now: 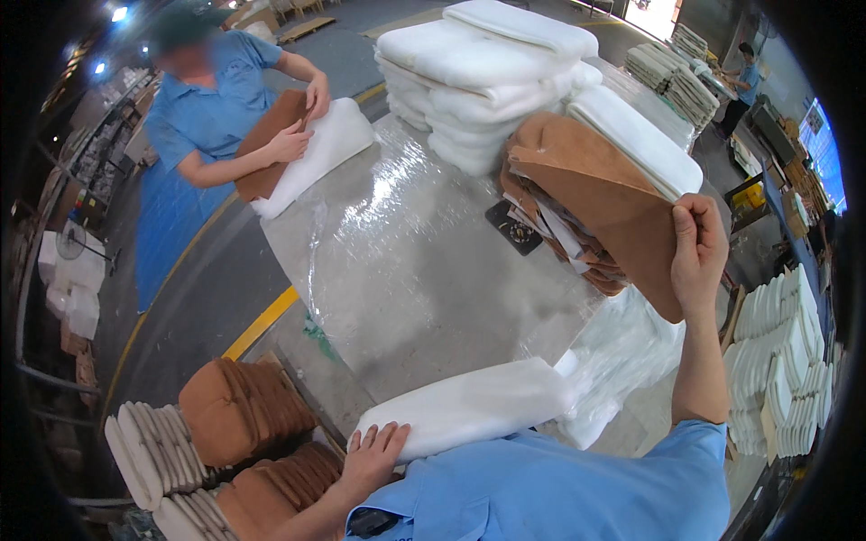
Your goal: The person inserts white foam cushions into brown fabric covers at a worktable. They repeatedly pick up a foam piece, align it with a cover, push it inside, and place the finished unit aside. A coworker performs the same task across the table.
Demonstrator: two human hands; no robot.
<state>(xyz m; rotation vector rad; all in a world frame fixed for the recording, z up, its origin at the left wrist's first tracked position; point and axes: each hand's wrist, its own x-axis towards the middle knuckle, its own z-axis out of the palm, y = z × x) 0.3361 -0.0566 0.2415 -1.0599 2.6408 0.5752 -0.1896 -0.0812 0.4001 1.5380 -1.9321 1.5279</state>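
Note:
A thick white foam pad (478,401) lies along the near edge of the table, against my body. My left hand (372,458) rests on its left end, fingers laid out over the surface. Out to the right, my right hand (700,248) pinches the corner of a brown fabric cover (595,185). That cover is partly lifted off a pile of similar brown covers (550,225), its far part still on the pile. Folded white labels or lining pieces show between the layers below.
A plastic-wrapped table (406,270) lies between me and a co-worker (216,99), who handles another brown cover on a white pad. White pads (478,72) are stacked at the far side. Brown cushions (244,410) stand in rows at lower left, white ones (780,361) at right.

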